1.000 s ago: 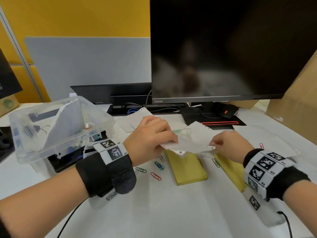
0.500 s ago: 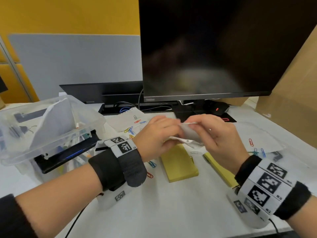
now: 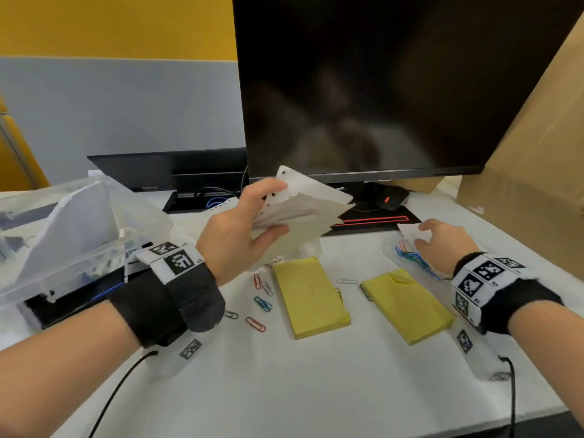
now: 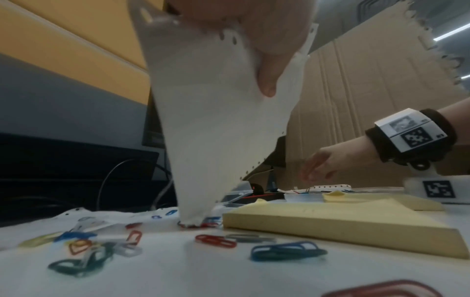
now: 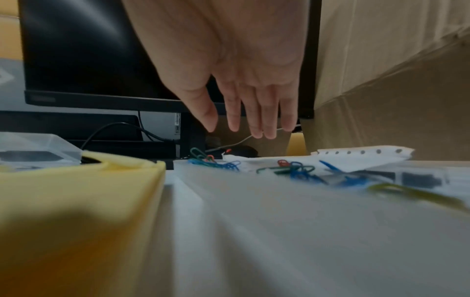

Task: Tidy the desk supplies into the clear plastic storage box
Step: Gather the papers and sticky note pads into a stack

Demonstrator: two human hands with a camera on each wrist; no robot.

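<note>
Left hand: the left hand (image 3: 240,229) now grips alone the stack of white hole-punched paper sheets (image 3: 303,203), lifted above the table (image 3: 284,390).
Right hand: the right hand (image 3: 442,241) has let go, fingers straight, reaching toward another white sheet (image 3: 410,232) beside coloured paper clips (image 3: 414,257).
Clear plastic storage box: the box (image 3: 94,235) sits at left.
Meaning: sheets gathered; probably boxed next.

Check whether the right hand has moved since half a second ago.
Yes. The right hand has left the white punched paper sheets and gone rightward, away from the nearer yellow sticky-note pad, to the torn paper scrap.
</note>
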